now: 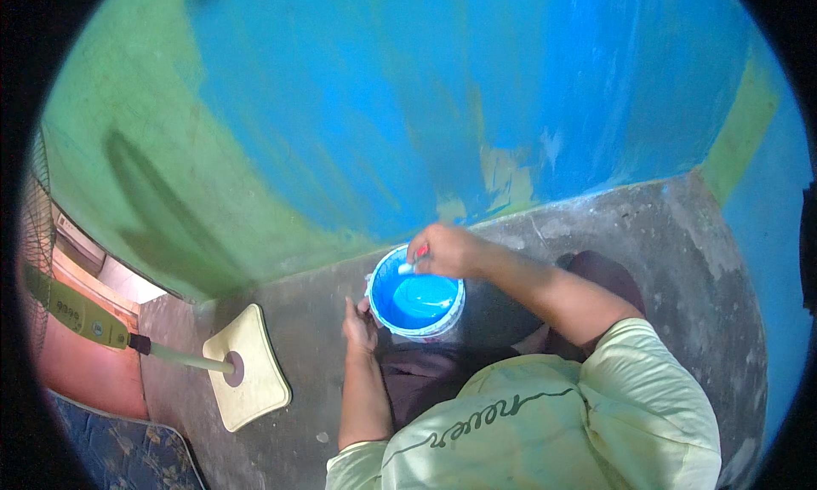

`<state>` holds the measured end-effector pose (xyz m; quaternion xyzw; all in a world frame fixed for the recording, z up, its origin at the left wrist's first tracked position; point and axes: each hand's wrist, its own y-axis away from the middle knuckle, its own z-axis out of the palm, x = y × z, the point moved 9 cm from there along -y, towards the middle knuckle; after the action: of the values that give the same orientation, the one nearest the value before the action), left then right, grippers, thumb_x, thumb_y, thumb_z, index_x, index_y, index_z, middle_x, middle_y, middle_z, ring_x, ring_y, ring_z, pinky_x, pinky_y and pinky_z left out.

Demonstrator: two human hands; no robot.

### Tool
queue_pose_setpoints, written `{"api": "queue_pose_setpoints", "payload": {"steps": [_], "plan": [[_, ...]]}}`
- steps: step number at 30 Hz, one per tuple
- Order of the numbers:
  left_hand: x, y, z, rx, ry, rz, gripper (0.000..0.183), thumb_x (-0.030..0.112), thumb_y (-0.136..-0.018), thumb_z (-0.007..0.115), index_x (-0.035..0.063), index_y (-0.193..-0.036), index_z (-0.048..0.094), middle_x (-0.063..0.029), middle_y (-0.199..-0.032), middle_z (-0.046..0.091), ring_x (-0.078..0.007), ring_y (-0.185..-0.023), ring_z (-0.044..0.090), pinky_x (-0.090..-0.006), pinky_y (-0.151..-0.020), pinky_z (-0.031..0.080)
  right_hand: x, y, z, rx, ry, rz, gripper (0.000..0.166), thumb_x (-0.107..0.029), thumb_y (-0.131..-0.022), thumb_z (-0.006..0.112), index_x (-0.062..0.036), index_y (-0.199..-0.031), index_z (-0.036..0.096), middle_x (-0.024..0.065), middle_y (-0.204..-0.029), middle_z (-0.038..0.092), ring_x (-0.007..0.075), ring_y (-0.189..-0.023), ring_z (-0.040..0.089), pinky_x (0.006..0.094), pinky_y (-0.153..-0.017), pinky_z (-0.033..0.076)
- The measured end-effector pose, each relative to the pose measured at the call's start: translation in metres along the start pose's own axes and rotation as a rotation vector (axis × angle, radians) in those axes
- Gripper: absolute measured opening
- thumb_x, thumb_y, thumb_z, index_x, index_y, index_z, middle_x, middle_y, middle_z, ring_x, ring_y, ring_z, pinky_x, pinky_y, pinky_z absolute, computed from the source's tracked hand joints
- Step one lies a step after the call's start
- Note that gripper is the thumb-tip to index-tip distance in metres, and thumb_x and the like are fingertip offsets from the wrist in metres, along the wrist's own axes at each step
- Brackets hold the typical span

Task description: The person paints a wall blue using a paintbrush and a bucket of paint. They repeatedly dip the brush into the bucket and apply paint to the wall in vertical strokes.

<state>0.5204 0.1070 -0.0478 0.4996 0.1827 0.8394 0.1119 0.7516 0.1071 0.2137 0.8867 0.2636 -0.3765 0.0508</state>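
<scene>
A white plastic bucket [452, 324] holds bright blue paint [408, 301] and stands on the floor just in front of my folded legs. Over its far rim, my right hand [440, 250] grips a small tool [422, 252] with a red part and a pale end; the fingers hide most of it, so its kind is unclear. My left hand [361, 327] is at the bucket's left side, thumb raised and fingers against or just beside the wall. Whether those fingers grip the bucket cannot be seen.
Ahead rises a wall [383, 107] coated in streaky blue over green, with bare patches low down. On the grey concrete floor [306, 349], a pedestal fan [246, 368] with a square cream base stands at left. A dark blue floral mattress [134, 448] lies at lower left.
</scene>
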Motion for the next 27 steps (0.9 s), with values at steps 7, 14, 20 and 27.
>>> {"api": "queue_pose_setpoints", "payload": {"steps": [7, 14, 20, 27], "plan": [[-0.032, 0.005, 0.009, -0.195, -0.049, -0.086, 0.078, 0.062, -0.103, 0.024, -0.0034, -0.109, 0.067, -0.0133, -0.090, 0.068, -0.0251, -0.080, 0.062, -0.0366, -0.073, 0.052, 0.032, -0.006, 0.027, -0.118, 0.193, -0.001, 0.022, -0.017, -0.075, 0.071, -0.0066, -0.094, 0.077, 0.0196, -0.092, 0.073, 0.0390, -0.090, 0.069, 0.0461, -0.082, 0.055], [-0.036, 0.040, 0.060, -0.244, -0.020, -0.202, 0.075, 0.058, -0.104, 0.029, -0.0074, -0.107, 0.066, -0.0147, -0.092, 0.069, -0.0255, -0.082, 0.064, -0.0411, -0.081, 0.056, 0.139, 0.017, 0.114, -0.465, 0.527, 0.108, 0.026, -0.017, -0.077, 0.072, -0.0120, -0.102, 0.076, 0.0167, -0.100, 0.073, 0.0368, -0.097, 0.068, 0.0463, -0.086, 0.053], [-0.044, 0.046, 0.053, -0.245, -0.009, -0.290, 0.080, 0.062, -0.101, 0.033, -0.0086, -0.100, 0.070, -0.0172, -0.090, 0.072, -0.0271, -0.082, 0.067, -0.0379, -0.080, 0.056, 0.094, 0.027, 0.015, -0.158, 0.046, 0.053, 0.026, -0.029, -0.077, 0.074, -0.0109, -0.095, 0.077, 0.0160, -0.094, 0.073, 0.0340, -0.092, 0.070, 0.0441, -0.082, 0.055], [-0.052, 0.010, 0.007, -0.115, 0.002, -0.275, 0.079, 0.063, -0.097, 0.039, -0.0086, -0.102, 0.071, -0.0149, -0.084, 0.071, -0.0243, -0.071, 0.065, -0.0369, -0.074, 0.056, 0.048, 0.074, -0.078, -0.001, -0.242, 0.086, 0.021, -0.020, -0.084, 0.076, -0.0105, -0.103, 0.076, 0.0117, -0.103, 0.073, 0.0246, -0.093, 0.068, 0.0368, -0.086, 0.052]]}}
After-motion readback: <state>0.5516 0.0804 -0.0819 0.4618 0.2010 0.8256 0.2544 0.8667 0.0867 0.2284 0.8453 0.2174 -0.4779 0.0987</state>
